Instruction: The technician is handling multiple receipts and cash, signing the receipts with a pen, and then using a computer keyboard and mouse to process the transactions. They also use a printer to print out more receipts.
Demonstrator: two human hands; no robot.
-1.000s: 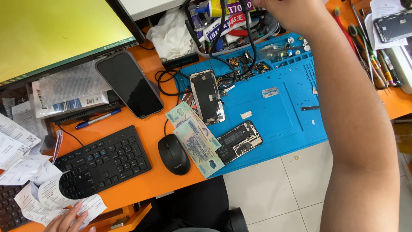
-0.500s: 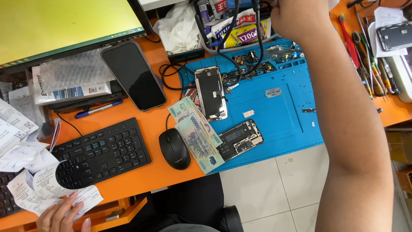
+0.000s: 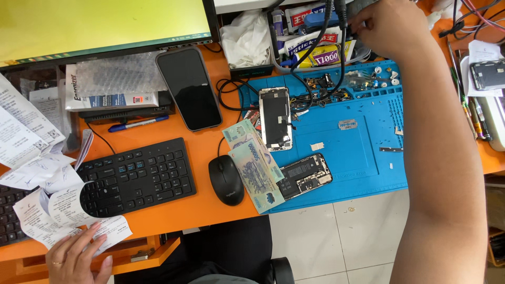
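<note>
At the lower left edge the left hand (image 3: 79, 259) lies flat, fingers loosely spread, pressing on curled white paper receipts (image 3: 50, 210) that overlap a matte black plastic keyboard (image 3: 134, 176). Beside it sit a rounded black mouse (image 3: 226, 180) and crinkled greenish banknotes (image 3: 255, 165) on the smooth orange desk (image 3: 179, 210). A glossy black smartphone (image 3: 189, 88) lies further back. On the blue silicone repair mat (image 3: 357, 158) rest a detached screen (image 3: 275, 118) and an opened phone body (image 3: 305, 174). The right hand (image 3: 386, 26) reaches over it — fingers pinched on black cables (image 3: 329, 37).
</note>
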